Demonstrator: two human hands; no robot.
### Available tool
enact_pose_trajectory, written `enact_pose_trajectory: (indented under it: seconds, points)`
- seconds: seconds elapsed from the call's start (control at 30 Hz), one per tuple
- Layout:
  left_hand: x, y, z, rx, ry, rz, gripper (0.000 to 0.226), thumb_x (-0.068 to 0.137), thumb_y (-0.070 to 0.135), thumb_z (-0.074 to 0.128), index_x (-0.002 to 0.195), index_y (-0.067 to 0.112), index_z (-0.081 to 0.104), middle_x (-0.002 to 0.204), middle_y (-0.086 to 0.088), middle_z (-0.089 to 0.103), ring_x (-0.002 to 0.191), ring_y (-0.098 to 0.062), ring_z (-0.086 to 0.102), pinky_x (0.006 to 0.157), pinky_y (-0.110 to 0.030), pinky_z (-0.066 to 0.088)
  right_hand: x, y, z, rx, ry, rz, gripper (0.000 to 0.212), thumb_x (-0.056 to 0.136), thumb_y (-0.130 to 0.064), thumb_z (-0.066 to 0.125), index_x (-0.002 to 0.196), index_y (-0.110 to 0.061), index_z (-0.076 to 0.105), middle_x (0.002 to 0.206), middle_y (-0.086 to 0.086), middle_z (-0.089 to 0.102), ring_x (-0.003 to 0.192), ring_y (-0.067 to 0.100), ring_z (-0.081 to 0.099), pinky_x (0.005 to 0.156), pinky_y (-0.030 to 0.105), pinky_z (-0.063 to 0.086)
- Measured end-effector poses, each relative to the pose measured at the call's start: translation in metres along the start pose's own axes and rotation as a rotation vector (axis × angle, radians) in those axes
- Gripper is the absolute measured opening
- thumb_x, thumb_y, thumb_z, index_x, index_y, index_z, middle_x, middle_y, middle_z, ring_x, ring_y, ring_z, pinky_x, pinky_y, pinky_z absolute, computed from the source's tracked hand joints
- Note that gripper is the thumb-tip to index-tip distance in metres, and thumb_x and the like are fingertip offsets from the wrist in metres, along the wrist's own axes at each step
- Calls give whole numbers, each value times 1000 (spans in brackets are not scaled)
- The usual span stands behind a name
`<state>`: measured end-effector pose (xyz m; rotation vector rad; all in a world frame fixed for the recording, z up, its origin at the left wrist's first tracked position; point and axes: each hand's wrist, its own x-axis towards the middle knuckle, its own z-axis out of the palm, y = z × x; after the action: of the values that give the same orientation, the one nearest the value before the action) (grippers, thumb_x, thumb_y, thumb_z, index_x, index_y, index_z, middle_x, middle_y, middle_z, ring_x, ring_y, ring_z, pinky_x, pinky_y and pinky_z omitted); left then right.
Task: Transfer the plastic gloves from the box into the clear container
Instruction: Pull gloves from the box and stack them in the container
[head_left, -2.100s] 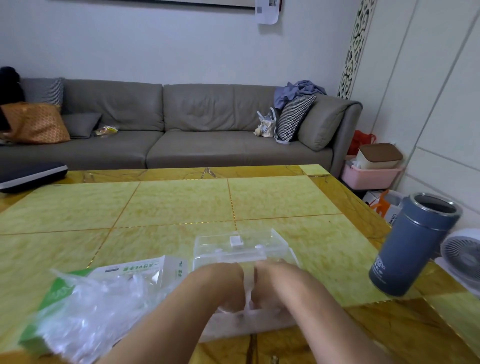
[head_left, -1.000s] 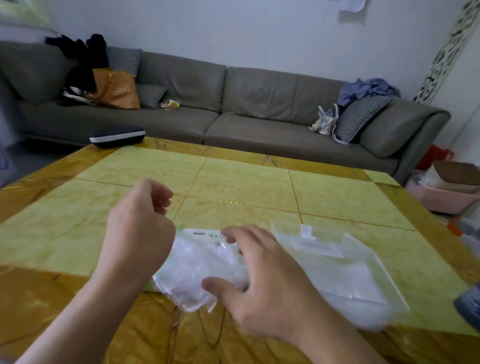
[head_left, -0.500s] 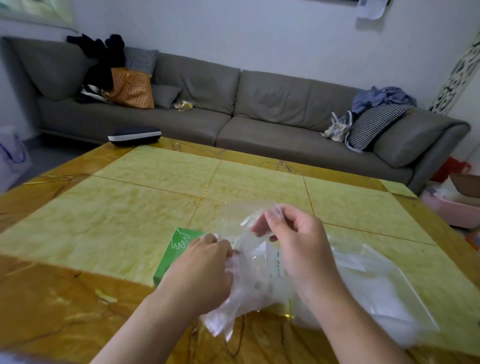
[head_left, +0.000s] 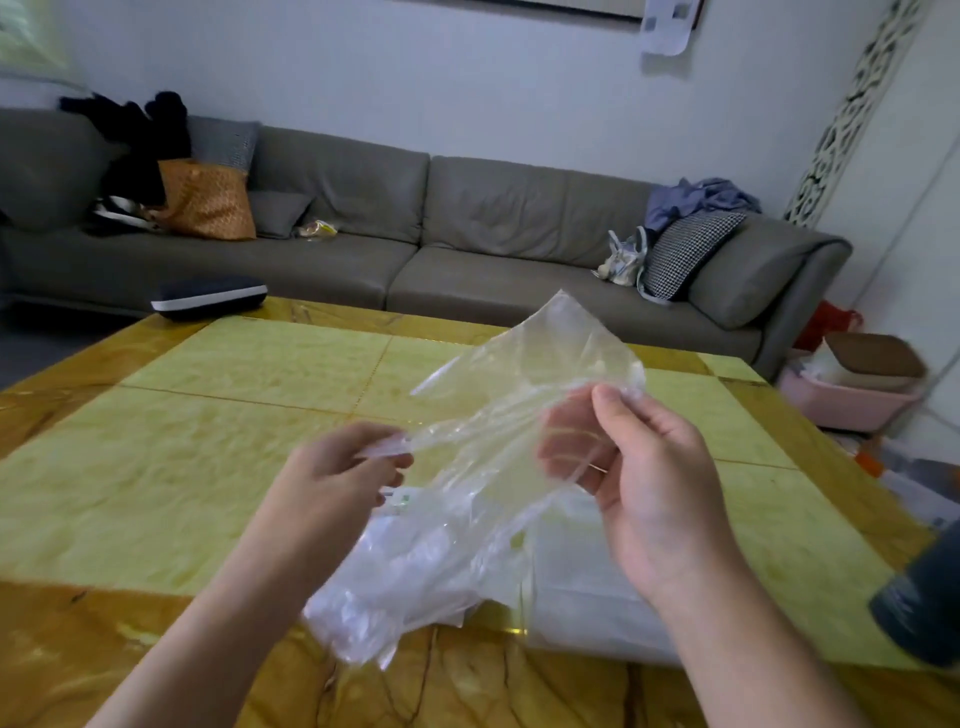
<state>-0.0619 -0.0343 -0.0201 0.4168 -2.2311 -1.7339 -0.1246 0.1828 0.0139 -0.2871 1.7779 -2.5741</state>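
A clear plastic glove (head_left: 524, 384) is stretched out in the air above the table between both hands. My left hand (head_left: 332, 483) pinches its left edge. My right hand (head_left: 649, 467) pinches its upper right edge, thumb on top. Under the hands lies a crumpled heap of more plastic gloves (head_left: 415, 582). It covers the glove box, of which only a small printed patch (head_left: 400, 500) shows. The clear container (head_left: 576, 587) rests on the table to the right of the heap, partly behind my right forearm.
The yellow marble table (head_left: 208, 467) spreads to the left and far side. A dark blue tumbler (head_left: 924, 603) stands at the table's right edge. A dark case (head_left: 208, 299) lies by the far left corner. A grey sofa (head_left: 467, 249) runs behind the table.
Both hands have lifted and pulled apart, spreading one glove out above the heap. The green side of the box, visible half a second ago, is now hidden.
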Motion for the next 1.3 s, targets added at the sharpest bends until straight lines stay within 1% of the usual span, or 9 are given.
enact_pose_trajectory:
  seconds: [0.07, 0.13, 0.3, 0.43, 0.73, 0.9, 1.0, 1.17, 1.3]
  points:
    - [-12, 24, 6, -590, -241, -207, 45, 100, 44, 51, 119, 7, 69, 112, -12, 77, 111, -31, 71, 98, -47, 49, -5, 3, -7, -6, 11, 57, 26, 110, -12, 49, 105, 5, 68, 91, 24, 76, 70, 34, 75, 57, 37, 59]
    - [-21, 35, 19, -696, -336, -307, 68, 91, 61, 52, 119, 2, 68, 114, -20, 74, 109, -36, 71, 99, -53, 50, -10, 7, -13, -32, 7, 109, 28, 110, -10, 48, 104, 6, 70, 93, 26, 76, 72, 35, 76, 57, 37, 59]
    - [-21, 37, 59, -434, -155, -186, 19, 91, 16, 70, 102, 1, 75, 93, -20, 77, 74, -28, 75, 59, -29, 61, -16, 1, -34, -165, -39, 252, 21, 102, 1, 50, 104, 9, 70, 92, 27, 77, 78, 43, 76, 71, 47, 62]
    - [-15, 41, 72, -224, -274, -104, 10, 94, 2, 67, 95, -4, 74, 80, -19, 73, 60, -24, 66, 50, -31, 57, -8, -19, -68, -366, -41, 251, 16, 98, -9, 68, 113, -3, 68, 95, 19, 78, 80, 42, 77, 71, 50, 61]
    - [7, 62, 105, 244, -212, 19, 12, 93, 14, 72, 104, 12, 73, 80, -2, 78, 67, -15, 74, 58, -30, 60, 22, -10, -134, -729, 173, 89, 19, 99, -5, 63, 81, -2, 66, 60, 9, 68, 44, 22, 61, 40, 27, 43]
    - [-13, 59, 125, 743, 217, 619, 38, 90, 14, 70, 126, 17, 57, 116, -1, 57, 110, -21, 54, 90, -37, 50, 26, -4, -141, -930, 169, 82, 21, 97, -11, 58, 77, -4, 63, 60, 11, 71, 45, 23, 67, 40, 32, 53]
    - [-26, 62, 158, 779, -37, 704, 22, 96, 15, 61, 115, 25, 62, 110, 8, 56, 99, -13, 54, 84, -27, 49, 26, 0, -141, -1014, 113, 77, 25, 95, -11, 53, 72, -4, 59, 55, 9, 69, 39, 17, 63, 44, 32, 56]
    - [-14, 31, 195, 929, -402, 224, 31, 99, 24, 48, 126, 34, 61, 120, 8, 60, 90, -14, 64, 79, -34, 57, 28, 14, -147, -1137, 123, 68, 14, 90, -2, 51, 82, 5, 60, 72, 18, 70, 44, 27, 67, 34, 41, 47]
    - [-3, 27, 201, 980, -650, 65, 41, 96, 42, 62, 135, 33, 56, 129, 8, 63, 111, -13, 62, 94, -28, 52, 30, 18, -149, -1343, 94, 15, 21, 91, -3, 54, 70, -7, 51, 77, 7, 61, 62, 36, 65, 46, 32, 40]
